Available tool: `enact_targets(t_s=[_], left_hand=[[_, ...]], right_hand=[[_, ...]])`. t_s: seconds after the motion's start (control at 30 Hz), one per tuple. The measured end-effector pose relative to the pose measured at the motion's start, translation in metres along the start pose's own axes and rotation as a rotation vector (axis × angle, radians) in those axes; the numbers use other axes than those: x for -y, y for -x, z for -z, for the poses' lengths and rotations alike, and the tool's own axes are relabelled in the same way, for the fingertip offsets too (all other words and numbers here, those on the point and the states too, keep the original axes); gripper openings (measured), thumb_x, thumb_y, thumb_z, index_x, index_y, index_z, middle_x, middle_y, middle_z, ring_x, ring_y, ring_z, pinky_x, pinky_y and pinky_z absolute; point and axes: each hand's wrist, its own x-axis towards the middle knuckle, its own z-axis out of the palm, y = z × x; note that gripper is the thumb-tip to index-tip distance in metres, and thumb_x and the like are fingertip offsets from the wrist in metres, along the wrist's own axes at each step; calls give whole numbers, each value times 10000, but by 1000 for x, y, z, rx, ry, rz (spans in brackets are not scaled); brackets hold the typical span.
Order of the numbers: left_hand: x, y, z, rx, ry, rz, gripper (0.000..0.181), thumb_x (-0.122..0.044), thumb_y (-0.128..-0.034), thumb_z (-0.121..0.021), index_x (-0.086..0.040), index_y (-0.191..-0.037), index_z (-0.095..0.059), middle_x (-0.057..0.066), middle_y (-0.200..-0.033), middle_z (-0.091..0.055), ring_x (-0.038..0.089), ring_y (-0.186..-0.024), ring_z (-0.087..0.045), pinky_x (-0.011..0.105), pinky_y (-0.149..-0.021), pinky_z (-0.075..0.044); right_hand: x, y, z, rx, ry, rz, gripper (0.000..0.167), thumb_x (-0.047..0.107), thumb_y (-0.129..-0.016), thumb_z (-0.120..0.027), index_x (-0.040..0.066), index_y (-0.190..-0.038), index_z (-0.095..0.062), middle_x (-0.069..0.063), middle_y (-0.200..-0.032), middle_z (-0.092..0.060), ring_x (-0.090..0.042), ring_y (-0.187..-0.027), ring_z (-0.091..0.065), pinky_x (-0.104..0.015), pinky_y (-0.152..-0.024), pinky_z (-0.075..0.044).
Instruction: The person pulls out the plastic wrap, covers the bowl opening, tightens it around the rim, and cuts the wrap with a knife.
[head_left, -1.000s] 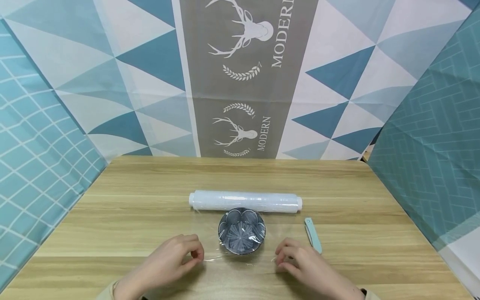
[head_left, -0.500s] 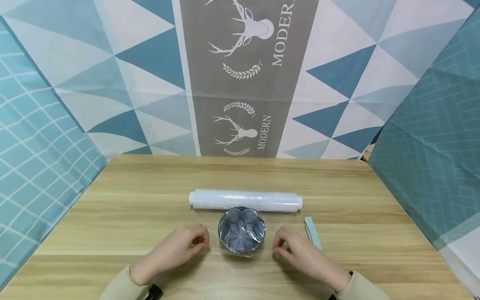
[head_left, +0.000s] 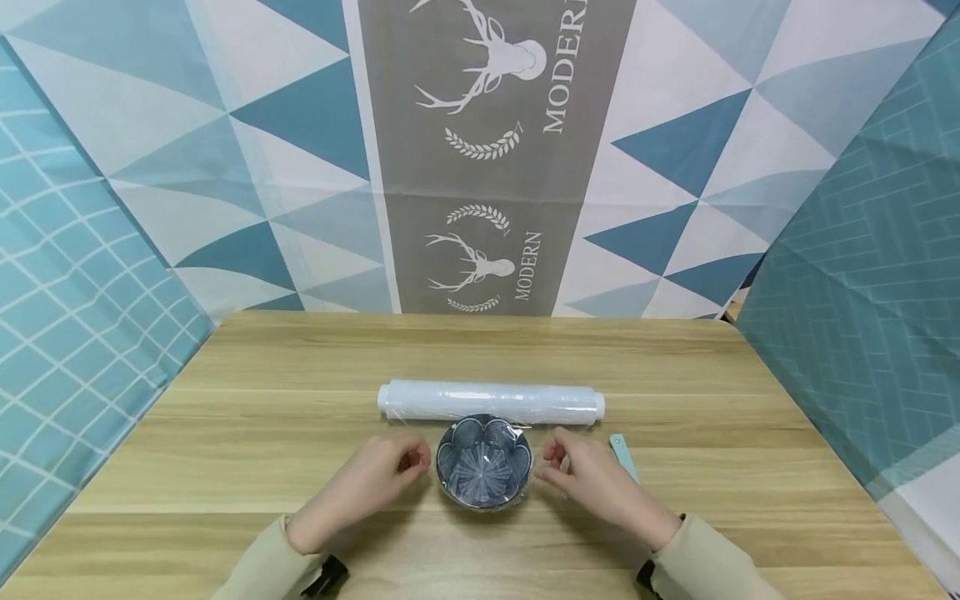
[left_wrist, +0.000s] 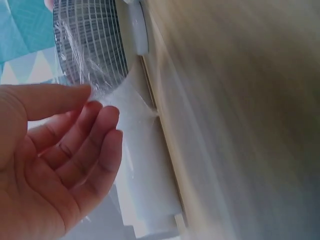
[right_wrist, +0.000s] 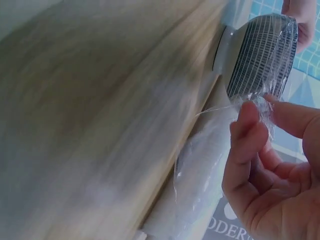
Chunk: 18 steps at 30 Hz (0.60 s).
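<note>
A dark blue-grey patterned bowl [head_left: 483, 467] stands upright on the wooden table with clear plastic wrap [right_wrist: 278, 55] stretched over its top and down its side. Left of it, my left hand [head_left: 375, 477] pinches an edge of the film between thumb and fingertips, close to the bowl's wall. On the opposite side, my right hand [head_left: 596, 479] pinches bunched film between thumb and fingers, as the right wrist view shows. Just behind the bowl lies the white plastic wrap roll [head_left: 487, 402]. Some loose film trails near the roll in the right wrist view.
A light teal folding knife or cutter [head_left: 622, 455] lies to the right, partly hidden by my right hand. Patterned cloth walls [head_left: 480, 167] close off the back and sides of the table [head_left: 300, 358].
Both hands have moved inward and away from me, along the bowl's sides. The film's front edge, earlier spread before the bowl, is now drawn in close to it.
</note>
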Motion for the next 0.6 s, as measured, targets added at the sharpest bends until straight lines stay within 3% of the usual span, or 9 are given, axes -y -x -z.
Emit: enact_targets(t_s=[0.23, 0.47, 0.6], left_hand=[[-9, -6, -7, -61, -4, 87, 151, -11, -734, -666, -143, -741, -592, -108, -629, -513, -15, -553, -431, 150, -509, -421], [-15, -5, -12, -91, 74, 164, 162, 19, -733, -661, -95, -809, -575, -62, -690, -571, -8, -587, -497, 135, -545, -463], [-21, -4, -12, -102, 95, 193, 199, 57, -728, -639, -80, -842, -551, -26, -722, -586, 21, -613, -520, 131, -549, -466]], right_hand=[[8, -2, -5, -16, -150, -80, 146, 125, -782, -678, 114, -834, -542, 58, -696, -580, -25, -515, -521, -194, -456, -446], [17, -2, -6, -71, -303, -120, 186, 37, -763, -665, 55, -920, -567, -31, -851, -619, -93, -719, -596, -159, -643, -491], [23, 2, -6, -86, -292, -111, 213, 18, -810, -605, 48, -1018, -572, -55, -911, -635, -124, -733, -611, -175, -666, -497]])
